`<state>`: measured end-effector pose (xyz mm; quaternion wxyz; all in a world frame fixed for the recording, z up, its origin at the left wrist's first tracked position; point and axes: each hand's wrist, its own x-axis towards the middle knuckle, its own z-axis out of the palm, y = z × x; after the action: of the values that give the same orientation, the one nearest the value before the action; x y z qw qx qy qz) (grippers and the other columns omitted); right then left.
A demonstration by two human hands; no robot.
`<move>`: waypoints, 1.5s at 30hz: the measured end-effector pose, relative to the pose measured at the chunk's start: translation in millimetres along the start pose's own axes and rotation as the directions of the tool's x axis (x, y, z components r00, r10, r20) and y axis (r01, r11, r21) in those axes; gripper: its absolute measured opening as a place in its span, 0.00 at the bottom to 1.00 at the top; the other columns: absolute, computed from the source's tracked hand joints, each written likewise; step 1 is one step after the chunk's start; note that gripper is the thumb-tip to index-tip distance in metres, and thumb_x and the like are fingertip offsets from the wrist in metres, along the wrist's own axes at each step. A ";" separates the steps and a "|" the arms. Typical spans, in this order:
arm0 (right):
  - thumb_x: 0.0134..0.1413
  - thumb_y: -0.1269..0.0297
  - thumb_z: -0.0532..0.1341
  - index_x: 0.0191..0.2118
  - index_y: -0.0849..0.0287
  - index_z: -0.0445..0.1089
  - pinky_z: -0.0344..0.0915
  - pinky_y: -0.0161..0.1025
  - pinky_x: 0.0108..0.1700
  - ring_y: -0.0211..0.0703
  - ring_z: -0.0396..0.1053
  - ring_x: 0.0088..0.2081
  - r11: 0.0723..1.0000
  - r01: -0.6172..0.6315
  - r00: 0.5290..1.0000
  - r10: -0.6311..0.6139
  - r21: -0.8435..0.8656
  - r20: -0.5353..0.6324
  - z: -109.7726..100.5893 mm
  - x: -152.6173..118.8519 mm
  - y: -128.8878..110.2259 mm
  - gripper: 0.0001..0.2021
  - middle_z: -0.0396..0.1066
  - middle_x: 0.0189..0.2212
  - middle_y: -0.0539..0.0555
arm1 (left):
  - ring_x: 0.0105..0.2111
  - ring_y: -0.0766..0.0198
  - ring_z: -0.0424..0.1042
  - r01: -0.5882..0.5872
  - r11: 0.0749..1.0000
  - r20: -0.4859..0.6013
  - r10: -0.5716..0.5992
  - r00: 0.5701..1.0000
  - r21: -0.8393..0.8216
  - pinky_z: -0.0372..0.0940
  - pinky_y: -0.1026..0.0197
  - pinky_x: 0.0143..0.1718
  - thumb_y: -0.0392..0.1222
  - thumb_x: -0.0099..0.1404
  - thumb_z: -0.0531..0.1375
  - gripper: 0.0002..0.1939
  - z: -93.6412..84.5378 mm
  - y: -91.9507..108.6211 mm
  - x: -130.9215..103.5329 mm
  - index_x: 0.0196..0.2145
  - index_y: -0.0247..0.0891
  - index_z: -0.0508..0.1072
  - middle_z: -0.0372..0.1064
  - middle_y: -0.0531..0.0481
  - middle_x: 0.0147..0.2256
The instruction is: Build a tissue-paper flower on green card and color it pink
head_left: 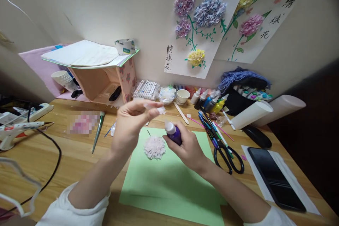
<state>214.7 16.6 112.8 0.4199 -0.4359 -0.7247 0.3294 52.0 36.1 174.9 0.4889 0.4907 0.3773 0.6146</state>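
Observation:
My left hand [134, 122] is raised over the desk, its thumb and fingertips pinched together on a small whitish piece [161, 109]; whether this is paper or plastic I cannot tell. Wrapped in my right hand [189, 144] is a purple squeeze bottle [174, 133] with a white nozzle tilted up and to the left, towards my left hand. Below lies a green sheet of paper [172, 187]. On it rests a round, pale pink flower head [155, 147] made of small ruffled pieces, with a short dark line drawn at its upper left.
Scissors [229, 157] and pens lie right of the sheet, with a phone [277, 178] beyond. Several squeeze bottles [209, 100], a paper cup [183, 96] and markers [145, 89] stand behind. A brush [98, 131] and glue gun [18, 130] are left. Flower pictures [203, 42] hang on the wall.

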 end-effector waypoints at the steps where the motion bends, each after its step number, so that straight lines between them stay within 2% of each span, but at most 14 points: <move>1: 0.55 0.58 0.60 0.39 0.56 0.63 0.57 0.36 0.32 0.41 0.63 0.32 1.000 -0.017 1.000 0.017 0.004 0.001 -1.4 -2.5 1.5 0.10 0.65 0.30 0.51 | 0.36 0.61 0.75 -0.026 1.000 -0.039 0.026 0.999 -0.006 0.69 0.60 0.40 0.46 0.47 0.70 0.10 -0.7 4.0 2.2 0.27 0.41 0.76 0.76 0.53 0.31; 5: 0.56 0.55 0.59 0.37 0.57 0.61 0.57 0.33 0.27 0.34 0.60 0.24 0.950 -0.116 0.992 0.094 0.290 0.088 -7.1 -11.5 6.4 0.11 0.62 0.26 0.48 | 0.38 0.61 0.75 -0.013 0.997 -0.008 0.014 1.000 0.079 0.67 0.59 0.44 0.46 0.52 0.67 0.11 -1.2 -5.5 14.5 0.32 0.39 0.77 0.77 0.51 0.33; 9: 0.55 0.51 0.59 0.37 0.58 0.60 0.58 0.30 0.21 0.30 0.60 0.19 0.705 -0.214 0.968 0.062 0.676 0.241 -13.3 -17.3 4.0 0.15 0.61 0.22 0.46 | 0.42 0.56 0.73 0.052 0.940 0.186 -0.120 0.975 0.336 0.65 0.56 0.46 0.45 0.55 0.64 0.12 3.8 -56.5 23.5 0.35 0.35 0.78 0.76 0.45 0.36; 13: 0.53 0.50 0.60 0.35 0.58 0.59 0.58 0.28 0.18 0.29 0.59 0.16 0.506 -0.279 0.948 0.008 0.816 0.319 -19.1 -22.5 1.3 0.17 0.61 0.20 0.44 | 0.37 0.56 0.74 -0.094 0.864 0.385 -0.121 0.915 0.494 0.65 0.56 0.42 0.41 0.58 0.61 0.07 9.3 -105.8 19.6 0.33 0.37 0.78 0.76 0.47 0.33; 16: 0.52 0.49 0.61 0.34 0.58 0.58 0.59 0.28 0.17 0.29 0.60 0.15 0.443 -0.306 0.938 -0.013 0.843 0.347 -22.8 -26.8 2.0 0.17 0.62 0.19 0.44 | 0.36 0.56 0.73 -0.155 0.846 0.460 -0.117 0.880 0.511 0.64 0.57 0.42 0.36 0.55 0.62 0.05 13.8 -120.8 14.4 0.31 0.39 0.78 0.76 0.49 0.32; 19: 0.52 0.51 0.62 0.34 0.59 0.59 0.59 0.27 0.17 0.29 0.60 0.15 0.414 -0.311 0.935 -0.028 0.856 0.353 -25.8 -30.5 4.1 0.17 0.62 0.19 0.45 | 0.40 0.55 0.71 -0.174 0.841 0.484 -0.116 0.867 0.512 0.61 0.56 0.46 0.37 0.57 0.62 0.07 20.7 -112.7 13.0 0.34 0.40 0.78 0.75 0.49 0.35; 22: 0.50 0.50 0.63 0.33 0.59 0.59 0.59 0.27 0.16 0.29 0.60 0.15 0.399 -0.356 0.922 0.003 0.845 0.387 -28.3 -32.6 7.3 0.18 0.63 0.19 0.44 | 0.45 0.56 0.68 -0.188 0.888 0.552 -0.085 0.830 0.419 0.59 0.55 0.49 0.45 0.66 0.52 0.14 29.9 -83.9 13.2 0.42 0.41 0.76 0.73 0.46 0.43; 25: 0.49 0.48 0.62 0.33 0.59 0.59 0.60 0.27 0.16 0.29 0.59 0.14 0.363 -0.422 0.896 0.025 0.831 0.444 -29.2 -33.5 12.1 0.19 0.62 0.18 0.44 | 0.51 0.56 0.65 -0.137 0.968 0.705 -0.052 0.707 0.209 0.56 0.54 0.54 0.49 0.68 0.48 0.19 39.0 -51.4 11.3 0.49 0.42 0.72 0.70 0.45 0.48; 27: 0.49 0.47 0.62 0.34 0.59 0.59 0.59 0.27 0.15 0.28 0.59 0.14 0.325 -0.451 0.880 0.007 0.831 0.475 -28.5 -33.7 15.5 0.20 0.63 0.18 0.44 | 0.49 0.56 0.66 -0.061 0.987 0.753 -0.073 0.654 0.149 0.59 0.56 0.52 0.50 0.67 0.50 0.19 44.3 -38.8 8.5 0.47 0.42 0.74 0.71 0.45 0.46; 30: 0.49 0.47 0.62 0.34 0.60 0.60 0.58 0.27 0.14 0.28 0.58 0.13 0.277 -0.469 0.868 -0.028 0.839 0.495 -27.2 -33.4 18.5 0.20 0.62 0.17 0.43 | 0.40 0.60 0.70 0.114 0.991 0.735 -0.123 0.667 0.063 0.62 0.58 0.46 0.49 0.66 0.53 0.16 50.1 -36.5 3.3 0.34 0.39 0.76 0.72 0.47 0.34; 34: 0.50 0.49 0.63 0.35 0.60 0.59 0.57 0.28 0.15 0.28 0.59 0.14 0.434 -0.395 0.908 0.047 0.810 0.417 -27.3 -31.8 17.5 0.20 0.63 0.18 0.44 | 0.32 0.63 0.68 0.252 0.968 0.670 -0.198 0.715 0.017 0.64 0.61 0.38 0.49 0.65 0.54 0.16 52.6 -40.0 -3.9 0.25 0.36 0.71 0.68 0.50 0.28; 41: 0.51 0.50 0.61 0.36 0.59 0.59 0.55 0.32 0.20 0.31 0.57 0.17 0.721 -0.238 0.968 0.121 0.650 0.220 -21.0 -32.1 15.0 0.18 0.60 0.17 0.44 | 0.30 0.62 0.67 0.188 0.982 0.564 -0.159 0.810 0.006 0.64 0.61 0.35 0.49 0.64 0.55 0.17 55.0 -33.9 -14.0 0.22 0.36 0.68 0.65 0.50 0.24; 43: 0.51 0.51 0.61 0.34 0.58 0.59 0.55 0.33 0.20 0.31 0.56 0.18 0.772 -0.206 0.979 0.163 0.602 0.126 -19.4 -33.1 14.7 0.16 0.59 0.17 0.44 | 0.30 0.62 0.68 0.169 0.985 0.564 -0.157 0.811 0.031 0.64 0.60 0.36 0.49 0.64 0.55 0.17 54.9 -33.4 -12.4 0.23 0.37 0.69 0.65 0.50 0.25; 45: 0.51 0.51 0.61 0.31 0.57 0.59 0.54 0.32 0.19 0.31 0.56 0.17 0.776 -0.204 0.979 0.169 0.597 0.115 -20.1 -33.4 14.5 0.15 0.59 0.17 0.44 | 0.33 0.61 0.69 0.133 0.988 0.618 -0.153 0.771 0.080 0.64 0.59 0.38 0.50 0.65 0.53 0.17 52.6 -32.2 -7.5 0.26 0.38 0.72 0.68 0.49 0.28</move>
<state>246.8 -5.7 98.6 0.4823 -0.3390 -0.5459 0.5954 110.9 35.6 155.1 0.6235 0.6434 0.2407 0.3733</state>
